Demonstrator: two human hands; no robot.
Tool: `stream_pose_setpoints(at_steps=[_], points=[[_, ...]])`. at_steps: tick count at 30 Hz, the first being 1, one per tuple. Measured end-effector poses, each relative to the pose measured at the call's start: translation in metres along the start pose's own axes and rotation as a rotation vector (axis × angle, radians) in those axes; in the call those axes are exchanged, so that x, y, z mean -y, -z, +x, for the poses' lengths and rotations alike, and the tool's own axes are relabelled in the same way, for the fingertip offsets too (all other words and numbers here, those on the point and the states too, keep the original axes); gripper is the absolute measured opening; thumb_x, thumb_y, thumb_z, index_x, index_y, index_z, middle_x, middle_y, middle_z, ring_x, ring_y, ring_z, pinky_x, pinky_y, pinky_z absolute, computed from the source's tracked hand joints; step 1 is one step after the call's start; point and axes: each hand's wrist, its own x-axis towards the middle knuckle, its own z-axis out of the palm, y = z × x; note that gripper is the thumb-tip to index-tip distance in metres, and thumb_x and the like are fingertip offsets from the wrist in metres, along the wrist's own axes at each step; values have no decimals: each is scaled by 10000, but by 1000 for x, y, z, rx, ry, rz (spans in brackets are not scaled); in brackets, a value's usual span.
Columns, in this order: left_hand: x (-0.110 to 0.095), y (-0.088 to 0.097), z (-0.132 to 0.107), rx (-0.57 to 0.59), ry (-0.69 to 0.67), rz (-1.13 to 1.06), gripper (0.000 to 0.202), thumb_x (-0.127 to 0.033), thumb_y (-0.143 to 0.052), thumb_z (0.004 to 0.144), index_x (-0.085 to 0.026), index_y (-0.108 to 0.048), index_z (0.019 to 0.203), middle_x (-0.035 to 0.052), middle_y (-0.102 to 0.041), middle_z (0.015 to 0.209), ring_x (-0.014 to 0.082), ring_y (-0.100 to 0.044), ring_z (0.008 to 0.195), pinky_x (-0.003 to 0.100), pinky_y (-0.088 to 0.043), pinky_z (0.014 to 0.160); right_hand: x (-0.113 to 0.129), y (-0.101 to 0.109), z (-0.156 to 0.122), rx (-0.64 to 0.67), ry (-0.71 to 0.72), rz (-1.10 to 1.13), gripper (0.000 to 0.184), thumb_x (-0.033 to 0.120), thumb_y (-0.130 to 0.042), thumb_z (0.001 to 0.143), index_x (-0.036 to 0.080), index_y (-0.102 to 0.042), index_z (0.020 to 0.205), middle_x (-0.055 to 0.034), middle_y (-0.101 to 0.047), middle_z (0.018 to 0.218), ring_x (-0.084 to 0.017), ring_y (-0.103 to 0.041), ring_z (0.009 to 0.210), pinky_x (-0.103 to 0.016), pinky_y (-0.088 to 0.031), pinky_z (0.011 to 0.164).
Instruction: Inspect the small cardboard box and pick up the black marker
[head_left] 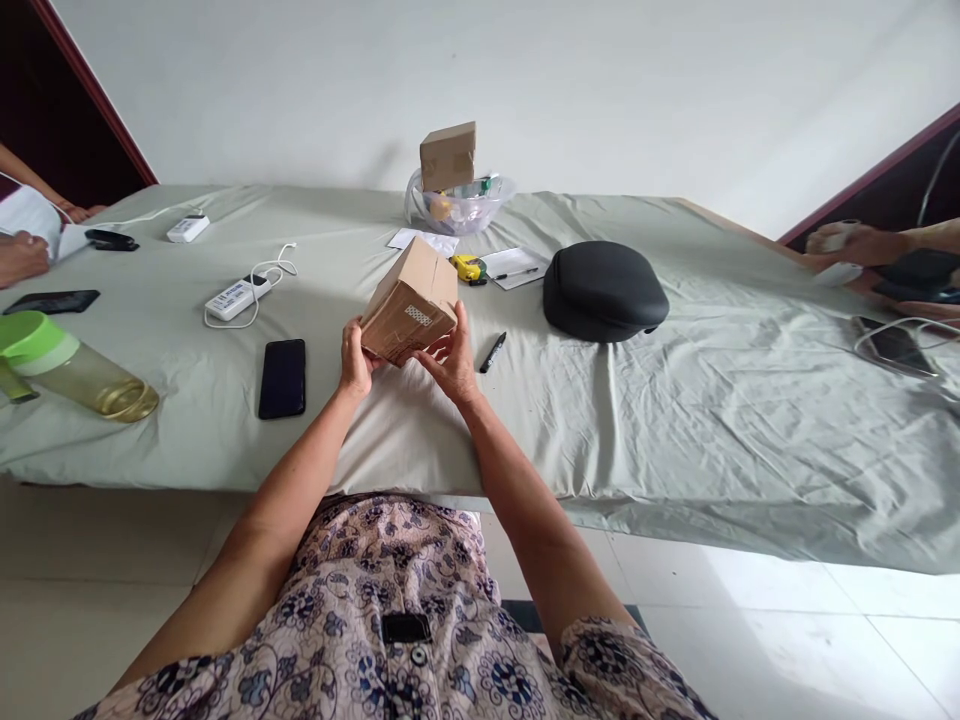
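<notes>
Between my two hands is a brown cardboard box (412, 300), tilted, with a printed white patch on the side facing me. My left hand (355, 360) grips its lower left edge. At the lower right corner, my right hand (452, 360) has its fingers closed on the box, the thumb along the bottom edge. A black marker (493, 353) lies just right of my right hand. Behind the box sit a yellow tape measure (469, 268) and a white paper (516, 268) with a pen (517, 273) on it.
A clear plastic basket (480, 212) holds another cardboard box (448, 157) by the wall. To the right is a black case (604, 291). Leftward lie a phone (283, 379), a power strip (236, 298) and a green-lidded bottle (90, 375). Other people's hands show at both sides.
</notes>
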Motion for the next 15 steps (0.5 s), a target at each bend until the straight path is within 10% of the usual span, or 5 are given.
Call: stream_pose_setpoints(at_steps=[15], points=[[6,8,6,-76,-142,191,486,-648,-570,849,-238,-593,1111,99,-632,1187,262,-623,1097,250,-538,585,-2,-2,1,-7,-12,5,1218,702,-733,798,287,3,1676,-87,-697,1148,-183,-681,754,-322,-617,631]])
